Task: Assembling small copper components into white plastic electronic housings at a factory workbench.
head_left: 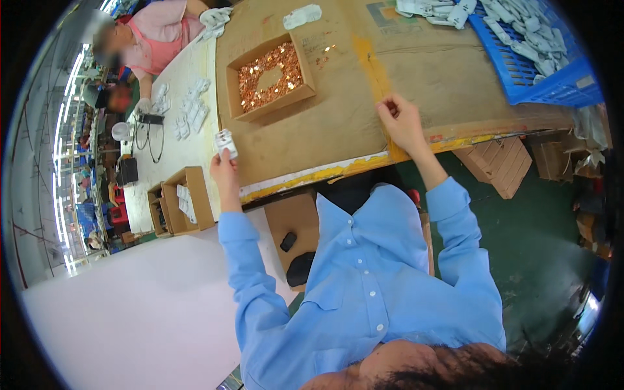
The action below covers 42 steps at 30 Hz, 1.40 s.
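Note:
My left hand (225, 170) grips a small white plastic housing (226, 143) with holes in its face, held up at the table's near left edge. My right hand (402, 122) is raised over the cardboard-covered tabletop, fingers curled into a pinch; whatever sits between the fingertips is too small to make out. Between and beyond my hands stands an open cardboard box (309, 71) of small shiny copper-coloured metal pieces (286, 58), with a bare patch of its bottom showing in the middle. A few loose copper pieces (327, 52) lie to the right of it.
A blue plastic crate (513, 94) heaped with white housings (530, 36) stands at the far right. More housings (194, 107) lie on the white table at left, where a co-worker in a pink apron (156, 39) works with gloves. Small cardboard boxes (188, 198) sit nearby.

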Available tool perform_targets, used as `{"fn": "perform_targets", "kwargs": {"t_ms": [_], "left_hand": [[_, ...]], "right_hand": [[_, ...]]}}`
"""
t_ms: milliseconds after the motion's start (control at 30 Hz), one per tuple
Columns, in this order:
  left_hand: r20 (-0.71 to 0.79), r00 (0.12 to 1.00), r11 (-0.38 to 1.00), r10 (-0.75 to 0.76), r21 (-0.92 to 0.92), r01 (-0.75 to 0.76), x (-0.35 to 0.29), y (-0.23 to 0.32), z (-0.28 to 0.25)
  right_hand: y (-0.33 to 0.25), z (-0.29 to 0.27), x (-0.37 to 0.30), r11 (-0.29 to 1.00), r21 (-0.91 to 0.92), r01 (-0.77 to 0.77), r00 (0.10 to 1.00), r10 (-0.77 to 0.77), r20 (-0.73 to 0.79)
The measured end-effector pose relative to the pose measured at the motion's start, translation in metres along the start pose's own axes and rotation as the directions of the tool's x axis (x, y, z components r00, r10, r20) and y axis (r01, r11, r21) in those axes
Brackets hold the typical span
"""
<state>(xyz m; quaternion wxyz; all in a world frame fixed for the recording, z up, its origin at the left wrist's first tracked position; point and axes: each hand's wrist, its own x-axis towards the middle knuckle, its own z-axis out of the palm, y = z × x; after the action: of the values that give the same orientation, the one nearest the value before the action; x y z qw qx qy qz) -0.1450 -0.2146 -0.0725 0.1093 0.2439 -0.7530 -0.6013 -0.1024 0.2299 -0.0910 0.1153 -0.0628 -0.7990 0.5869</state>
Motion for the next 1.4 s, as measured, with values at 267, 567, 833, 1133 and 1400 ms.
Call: {"fn": "perform_targets", "kwargs": {"t_ms": [267,567,833,1133,1400], "left_hand": [[-0.237,0.971,0.998,0.031,0.058,-0.017,0.146,-0.036,-0.052],[-0.025,0.855,0.799,0.518,0.37,-0.473,0.069,-0.016,0.022],[0.346,0.705,0.454,0.619,0.575,-0.681,-0.053,-0.048,0.035],[0.293,0.711,0.416,0.64,0.645,-0.641,-0.086,-0.045,0.03],[0.246,0.636,0.413,0.732,0.582,-0.7,-0.091,-0.036,0.031]], "right_hand": [[-0.003,0.012,-0.003,0.993,-0.071,0.098,0.994,-0.101,-0.037],[-0.002,0.006,-0.003,0.998,-0.011,0.066,0.995,-0.067,-0.07],[0.005,0.011,0.006,0.992,-0.099,0.072,0.992,-0.082,-0.098],[0.014,-0.014,0.038,0.953,-0.27,0.138,0.958,-0.198,-0.209],[0.06,-0.153,0.182,0.26,-0.954,0.153,0.952,-0.297,0.072]]}}
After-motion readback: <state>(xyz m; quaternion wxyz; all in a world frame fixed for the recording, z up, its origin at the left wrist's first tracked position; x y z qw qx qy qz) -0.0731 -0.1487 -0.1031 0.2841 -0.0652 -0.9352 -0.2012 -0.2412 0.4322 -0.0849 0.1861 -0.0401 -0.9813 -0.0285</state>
